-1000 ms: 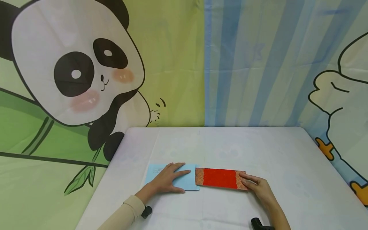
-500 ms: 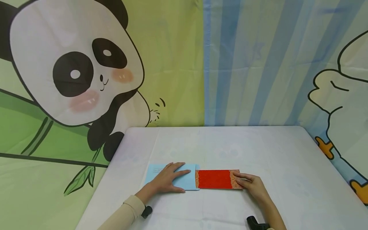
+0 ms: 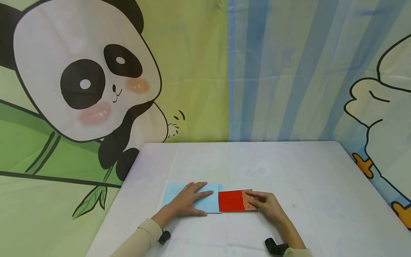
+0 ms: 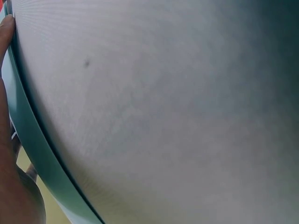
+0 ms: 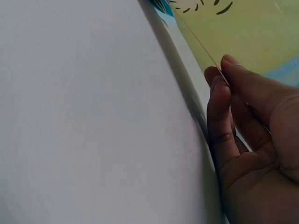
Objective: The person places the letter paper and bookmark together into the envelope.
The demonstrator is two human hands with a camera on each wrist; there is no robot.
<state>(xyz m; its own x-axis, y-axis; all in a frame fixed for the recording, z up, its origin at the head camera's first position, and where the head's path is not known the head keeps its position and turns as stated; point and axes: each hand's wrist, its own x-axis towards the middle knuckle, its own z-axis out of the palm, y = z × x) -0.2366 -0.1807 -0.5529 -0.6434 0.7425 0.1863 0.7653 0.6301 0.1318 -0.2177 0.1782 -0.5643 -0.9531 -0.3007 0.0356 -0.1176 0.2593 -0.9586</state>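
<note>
A light blue, flat item like a booklet (image 3: pixel 205 204) lies on the table, with small print at its upper left. My left hand (image 3: pixel 186 200) rests on top of it, fingers spread and thumb near its front edge. At the booklet's right edge, a red card (image 3: pixel 230 201) with a speckled orange-brown end band passes in, its left part hidden. Thumb and fingers of my right hand (image 3: pixel 268 205) pinch the card's right end. In the right wrist view the card (image 5: pixel 204 46) shows as a thin edge-on line between thumb and fingers.
A white-covered table (image 3: pixel 257 164) spreads around both hands. Behind it hangs a printed cloth with a panda (image 3: pixel 86 71) and blue stripes. Black wrist devices (image 3: pixel 275 246) sit near both wrists.
My right hand has moved left with the red card, and less of the card now shows beyond the blue booklet. The left hand has stayed in place.
</note>
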